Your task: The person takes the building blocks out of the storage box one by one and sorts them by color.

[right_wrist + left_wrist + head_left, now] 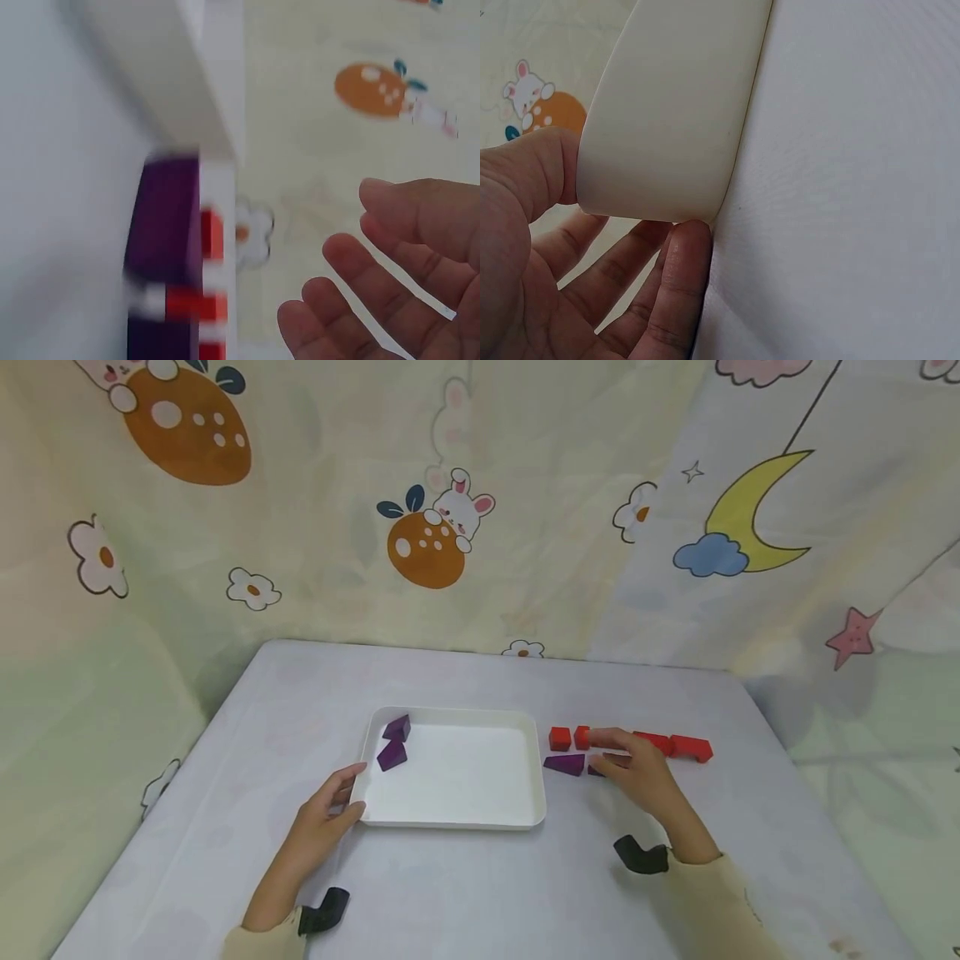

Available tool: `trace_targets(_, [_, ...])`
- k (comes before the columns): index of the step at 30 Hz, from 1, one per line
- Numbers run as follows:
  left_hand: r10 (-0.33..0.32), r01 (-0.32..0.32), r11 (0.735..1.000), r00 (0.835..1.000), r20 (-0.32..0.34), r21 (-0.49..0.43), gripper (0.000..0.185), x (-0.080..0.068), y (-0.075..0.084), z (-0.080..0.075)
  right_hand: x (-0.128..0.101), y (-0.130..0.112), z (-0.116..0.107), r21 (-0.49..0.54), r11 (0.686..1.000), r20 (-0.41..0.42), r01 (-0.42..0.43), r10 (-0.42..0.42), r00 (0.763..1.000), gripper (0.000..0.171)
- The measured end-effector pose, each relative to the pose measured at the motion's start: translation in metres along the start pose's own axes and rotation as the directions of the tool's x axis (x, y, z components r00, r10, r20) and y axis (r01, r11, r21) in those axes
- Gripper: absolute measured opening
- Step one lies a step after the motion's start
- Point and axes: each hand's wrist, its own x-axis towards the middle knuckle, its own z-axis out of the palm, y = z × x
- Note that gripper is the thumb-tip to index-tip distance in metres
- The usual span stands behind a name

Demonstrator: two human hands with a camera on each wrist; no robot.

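Head view: left hand (pixel 318 822) is gripping the near-left corner of the tray (pixel 457 818); two purple blocks (pixel 394 742) are lying in its far-left corner. Right hand (pixel 637 772), fingers relaxed, is hovering over a purple block (pixel 565 764) and red blocks (pixel 570 738) on the desk (pixel 465 893), right of the tray. Blocks look light, rigid, smooth; best pinched by opposite flat faces.

Left wrist: thumb and fingers (pixel 676 285) are clamping the tray's rim.

Right wrist: blurred; fingers (pixel 390 270) are spread, holding nothing. Cartoon-printed cloth is hanging behind.
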Motion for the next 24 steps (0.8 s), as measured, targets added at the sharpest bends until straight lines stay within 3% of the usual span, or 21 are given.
trace_targets(7, [0.024,-0.025,0.999,1.000,-0.014,-0.021,0.057,0.000,-0.001,0.000,0.026,-0.038,0.056,0.184,0.975,0.121,0.123,-0.147,0.982,0.039])
trace_targets(13, [0.039,-0.039,0.999,0.999,-0.023,-0.017,0.057,0.000,-0.001,0.000,0.061,-0.068,0.091,0.276,0.938,0.285,0.212,-0.290,0.913,0.038])
trace_targets(21, [0.014,-0.014,1.000,0.999,-0.029,-0.017,0.058,0.000,0.000,0.002,0.101,-0.093,0.132,0.299,0.938,0.456,0.177,-0.303,0.837,0.041])
trace_targets(24, [0.007,-0.007,1.000,0.999,-0.035,-0.015,0.059,0.000,-0.001,0.002,0.110,-0.097,0.147,0.317,0.936,0.485,0.152,-0.298,0.822,0.043])
